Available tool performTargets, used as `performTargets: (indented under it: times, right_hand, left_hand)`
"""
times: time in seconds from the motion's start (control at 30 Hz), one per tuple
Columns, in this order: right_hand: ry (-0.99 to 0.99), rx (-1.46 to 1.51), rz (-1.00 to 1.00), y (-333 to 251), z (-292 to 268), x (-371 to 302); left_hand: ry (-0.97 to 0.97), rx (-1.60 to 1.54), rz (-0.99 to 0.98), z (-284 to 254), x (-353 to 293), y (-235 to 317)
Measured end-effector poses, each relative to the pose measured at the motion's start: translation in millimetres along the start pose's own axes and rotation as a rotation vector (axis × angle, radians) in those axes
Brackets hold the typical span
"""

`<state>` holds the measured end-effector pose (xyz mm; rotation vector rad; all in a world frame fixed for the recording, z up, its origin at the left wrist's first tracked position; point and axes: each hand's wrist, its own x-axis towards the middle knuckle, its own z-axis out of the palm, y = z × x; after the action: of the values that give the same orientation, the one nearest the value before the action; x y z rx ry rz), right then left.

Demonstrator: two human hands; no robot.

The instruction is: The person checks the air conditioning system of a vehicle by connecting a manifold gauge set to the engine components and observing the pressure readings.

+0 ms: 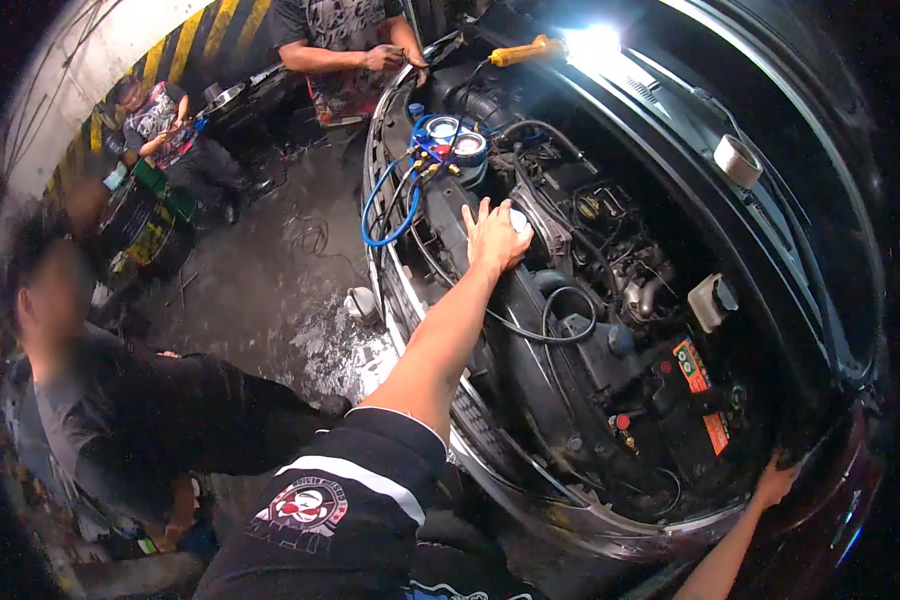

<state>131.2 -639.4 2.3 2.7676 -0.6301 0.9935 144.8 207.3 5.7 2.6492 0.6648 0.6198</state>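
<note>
Reaching across the open engine bay point(590, 235), my left hand point(497, 240) rests near the front crossmember with its fingers spread. A small white rounded thing point(518, 220) shows between its thumb and forefinger; whether it is gripped I cannot tell. Just beyond that hand, a blue manifold gauge set point(452, 138) with two round dials and a looped blue hose point(375, 220) sits on the car's front edge. My right hand point(775, 482) lies on the fender edge near the battery point(685, 430), fingers partly outstretched in shadow.
A lit yellow work lamp point(530, 50) lies by the windshield base, near a tape roll point(738, 162). One person point(345, 50) stands at the car's front, another point(170, 135) sits farther off, and a third point(140, 400) is close on my left. The floor point(270, 260) looks wet.
</note>
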Motion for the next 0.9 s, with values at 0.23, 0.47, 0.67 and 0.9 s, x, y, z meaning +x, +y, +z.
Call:
performTargets:
  times: [0.23, 0.47, 0.67, 0.9]
  right_hand:
    - [-0.162, -0.063, 0.099, -21, -28, -4]
    - [-0.104, -0.031, 0.032, 10, 11, 11]
    - [-0.076, -0.082, 0.006, 17, 18, 9]
    - [-0.039, -0.098, 0.029, 7, 11, 6]
  left_hand:
    - [-0.020, 0.002, -0.005, -5, -3, 1]
    - [0.023, -0.092, 0.004, -6, -6, 0]
    - [-0.019, -0.095, -0.012, -10, -5, 2]
    - [-0.001, -0.083, -0.001, -12, -6, 2]
